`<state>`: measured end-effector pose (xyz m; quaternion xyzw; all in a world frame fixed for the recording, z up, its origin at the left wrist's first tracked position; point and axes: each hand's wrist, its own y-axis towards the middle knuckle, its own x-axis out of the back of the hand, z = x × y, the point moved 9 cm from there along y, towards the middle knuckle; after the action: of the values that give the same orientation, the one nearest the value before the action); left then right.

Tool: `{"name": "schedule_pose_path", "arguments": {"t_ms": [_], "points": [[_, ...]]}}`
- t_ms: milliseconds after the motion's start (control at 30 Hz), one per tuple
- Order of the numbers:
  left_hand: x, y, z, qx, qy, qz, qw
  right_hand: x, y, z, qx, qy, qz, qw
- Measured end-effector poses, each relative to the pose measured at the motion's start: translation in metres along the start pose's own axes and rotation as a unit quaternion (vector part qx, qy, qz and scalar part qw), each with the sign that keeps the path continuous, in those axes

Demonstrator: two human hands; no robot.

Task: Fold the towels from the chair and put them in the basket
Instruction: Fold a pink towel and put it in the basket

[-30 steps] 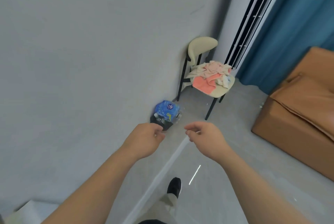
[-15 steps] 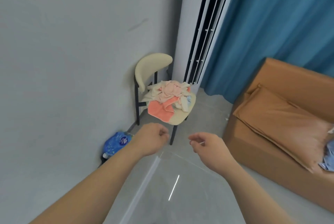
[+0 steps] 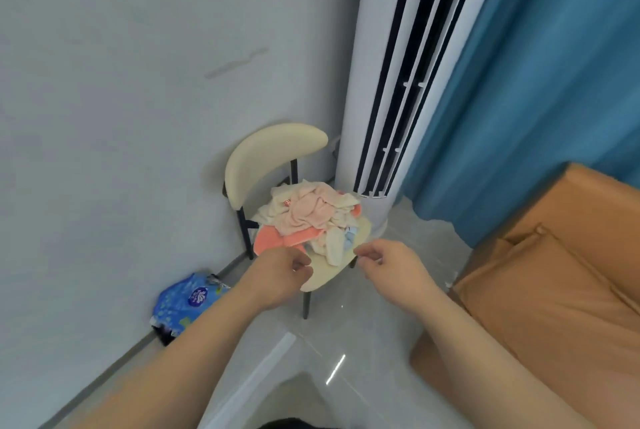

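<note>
A cream chair (image 3: 273, 154) with black legs stands in the corner against the grey wall. On its seat lies a crumpled heap of towels (image 3: 311, 217) in pink, cream, orange and pale blue. My left hand (image 3: 280, 276) hovers at the seat's front edge with fingers loosely curled and holds nothing. My right hand (image 3: 391, 265) hangs just right of the seat, fingers loosely curled, also holding nothing. Neither hand touches the towels. No basket is in view.
A tall white air conditioner (image 3: 391, 75) stands right behind the chair, with a blue curtain (image 3: 540, 82) beside it. An orange-brown sofa (image 3: 554, 283) fills the right side. A blue printed package (image 3: 187, 304) lies on the floor by the wall, left of the chair.
The view has closed in on the chair, which now sits nearer and more central. Both hands have come forward to the seat's front edge. They hold nothing, as before.
</note>
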<state>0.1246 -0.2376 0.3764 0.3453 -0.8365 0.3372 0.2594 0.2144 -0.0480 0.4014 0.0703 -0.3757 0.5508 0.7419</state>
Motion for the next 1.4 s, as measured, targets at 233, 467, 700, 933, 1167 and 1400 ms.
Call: {"name": "schedule_pose_path", "arguments": {"t_ms": [233,467,700,933,1167,1400], "points": [[-0.004,0.092,-0.021,0.073,-0.027,-0.017,0.997,0.040,0.121,-0.010,0.042,-0.033,0.059,0.997],[-0.013,0.249,-0.015,0.139,-0.057,0.009,0.989,0.068,0.267,-0.042,0.024,-0.103,0.109,0.988],[0.006,0.362,-0.036,0.164,-0.058,0.008,0.985,0.092,0.374,-0.040,0.014,-0.150,0.170,0.974],[-0.018,0.408,-0.018,0.263,-0.053,-0.011,0.963,0.058,0.482,-0.055,0.060,-0.258,0.281,0.922],[-0.062,0.402,-0.031,0.365,-0.094,-0.076,0.923,0.004,0.550,-0.092,0.097,-0.357,0.378,0.849],[-0.090,0.405,-0.020,0.390,-0.136,-0.167,0.895,-0.039,0.568,-0.137,0.022,-0.294,0.423,0.857]]}}
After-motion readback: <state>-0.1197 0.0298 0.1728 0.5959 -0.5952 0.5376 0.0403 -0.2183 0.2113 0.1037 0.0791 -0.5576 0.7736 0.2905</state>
